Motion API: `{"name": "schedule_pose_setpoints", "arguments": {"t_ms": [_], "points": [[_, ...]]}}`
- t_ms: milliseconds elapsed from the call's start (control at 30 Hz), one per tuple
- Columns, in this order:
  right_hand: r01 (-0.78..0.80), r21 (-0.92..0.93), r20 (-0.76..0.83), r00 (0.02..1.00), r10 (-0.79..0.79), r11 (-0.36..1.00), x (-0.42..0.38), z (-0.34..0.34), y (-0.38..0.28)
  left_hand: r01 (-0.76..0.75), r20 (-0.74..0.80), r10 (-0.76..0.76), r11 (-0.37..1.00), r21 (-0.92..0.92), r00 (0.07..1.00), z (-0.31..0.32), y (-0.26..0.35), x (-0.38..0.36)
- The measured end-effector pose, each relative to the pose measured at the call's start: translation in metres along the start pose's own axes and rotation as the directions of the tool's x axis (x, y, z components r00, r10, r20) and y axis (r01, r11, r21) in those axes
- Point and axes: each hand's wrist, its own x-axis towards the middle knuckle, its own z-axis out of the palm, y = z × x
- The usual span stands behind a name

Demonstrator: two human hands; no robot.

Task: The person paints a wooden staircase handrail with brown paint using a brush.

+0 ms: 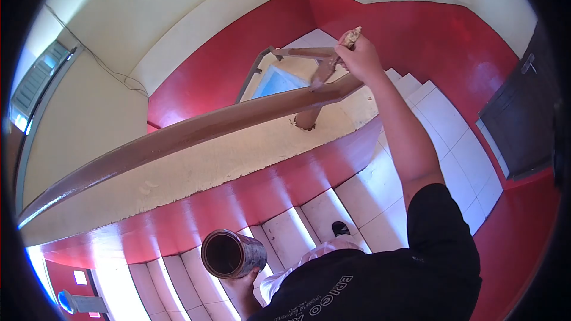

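Observation:
My right hand (360, 57) is closed around the handle of a paintbrush (325, 72), my arm stretched out ahead. Its brown-coated bristles point down at the top of a brown handrail (196, 132), near the rail's upper bend. Glossy wet-looking brown covers the rail, which a short brown post (307, 119) carries above the cream ledge. Low in the view, my left hand (245, 283) grips a paint can (233, 254) from beneath and the side. The can is tilted, its open mouth showing a dark inside and a stained outer wall.
White tiled stairs (285, 232) run below the red-sided ledge (351, 153) and on up to the right. A dark door (523, 107) with a handle stands at the right. Red and cream walls enclose the landing. My shoe (340, 228) rests on a step.

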Motion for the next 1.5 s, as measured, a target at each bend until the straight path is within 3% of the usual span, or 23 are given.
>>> {"name": "schedule_pose_setpoints", "arguments": {"t_ms": [33, 133, 233, 333, 433, 533, 633, 700, 733, 800, 867, 933, 1000, 1067, 1100, 1167, 1267, 1333, 1400, 1467, 1500], "points": [[0.016, -0.188, -0.023, 1.000, -0.021, 0.982, 0.007, -0.006, 0.005, -0.045, -0.005, 0.045, 0.999, 0.000, 0.999, -0.003, -0.002, -0.001], [0.045, -0.416, -0.089, 0.992, -0.090, 0.908, 0.016, -0.043, 0.017, -0.134, -0.019, 0.133, 0.991, -0.012, 0.991, -0.013, -0.018, -0.005], [0.133, -0.398, -0.199, 0.953, -0.227, 0.908, -0.017, -0.062, -0.001, -0.110, -0.061, 0.109, 0.994, -0.014, 0.992, -0.019, -0.031, -0.010], [0.306, 0.006, -0.160, 0.940, -0.301, 0.952, -0.049, -0.044, 0.035, -0.090, -0.108, 0.088, 0.996, -0.017, 0.990, -0.013, -0.035, -0.013], [0.353, -0.142, -0.182, 0.909, -0.375, 0.925, -0.090, -0.041, 0.052, -0.155, -0.086, 0.153, 0.988, -0.023, 0.985, -0.003, -0.027, -0.005], [0.158, -0.172, -0.371, 0.904, -0.213, 0.972, -0.113, -0.061, 0.078, -0.203, -0.090, 0.196, 0.977, -0.072, 0.977, -0.003, -0.031, -0.004], [0.438, -0.228, -0.399, 0.773, -0.493, 0.870, -0.142, -0.035, 0.088, -0.078, -0.019, 0.077, 0.994, -0.074, 0.997, 0.003, -0.012, -0.004], [0.620, -0.192, -0.243, 0.721, -0.649, 0.761, -0.163, -0.011, 0.073, -0.108, -0.014, 0.108, 0.992, -0.059, 0.994, 0.005, -0.014, -0.001], [0.618, -0.141, -0.199, 0.747, -0.634, 0.773, -0.166, -0.002, 0.066, -0.127, -0.010, 0.127, 0.990, -0.054, 0.992, 0.006, -0.016, 0.002], [0.631, -0.267, -0.250, 0.685, -0.684, 0.729, -0.152, -0.005, 0.100, -0.152, 0.007, 0.153, 0.987, -0.051, 0.988, 0.006, -0.017, 0.003], [0.417, -0.227, -0.402, 0.783, -0.474, 0.880, -0.143, -0.030, 0.120, -0.152, 0.018, 0.152, 0.988, -0.039, 0.988, 0.007, -0.012, 0.003], [0.390, -0.358, -0.492, 0.694, -0.526, 0.848, -0.143, -0.066, 0.127, -0.137, 0.030, 0.139, 0.989, -0.056, 0.990, 0.006, -0.012, 0.001], [0.294, -0.141, -0.625, 0.714, -0.315, 0.946, -0.164, -0.097, 0.146, -0.056, 0.067, 0.060, 0.997, -0.054, 0.996, 0.004, -0.007, -0.005], [0.167, 0.106, -0.643, 0.764, -0.060, 0.980, -0.198, -0.112, 0.128, 0.076, 0.133, -0.071, 0.996, -0.035, 0.989, 0.011, 0.002, -0.008], [0.131, 0.161, -0.619, 0.785, -0.003, 0.978, -0.215, -0.114, 0.121, -0.012, 0.122, 0.020, 0.998, -0.062, 0.992, 0.016, -0.012, -0.009], [0.052, 0.261, -0.565, 0.818, 0.109, 0.964, -0.238, -0.112, 0.105, -0.030, 0.194, 0.043, 0.997, -0.071, 0.980, 0.024, -0.024, -0.003], [0.067, 0.366, -0.490, 0.862, 0.131, 0.928, -0.246, -0.099, 0.051, 0.050, 0.260, -0.026, 0.995, -0.086, 0.965, 0.030, -0.039, 0.004], [0.160, 0.358, -0.403, 0.915, -0.002, 0.920, -0.243, -0.096, 0.022, 0.178, 0.292, -0.133, 0.975, -0.132, 0.947, 0.039, -0.038, 0.014], [0.237, 0.375, -0.272, 0.952, -0.138, 0.896, -0.241, -0.093, -0.014, -0.074, 0.311, 0.114, 0.988, -0.137, 0.943, 0.061, -0.027, 0.027], [0.241, 0.426, -0.203, 0.965, -0.167, 0.872, -0.240, -0.088, -0.046, -0.308, 0.318, 0.335, 0.942, -0.134, 0.887, 0.083, -0.015, 0.037], [0.243, 0.452, -0.144, 0.969, -0.199, 0.858, -0.239, -0.086, -0.064, -0.220, 0.326, 0.279, 0.954, -0.205, 0.904, 0.092, -0.015, 0.040]]}}
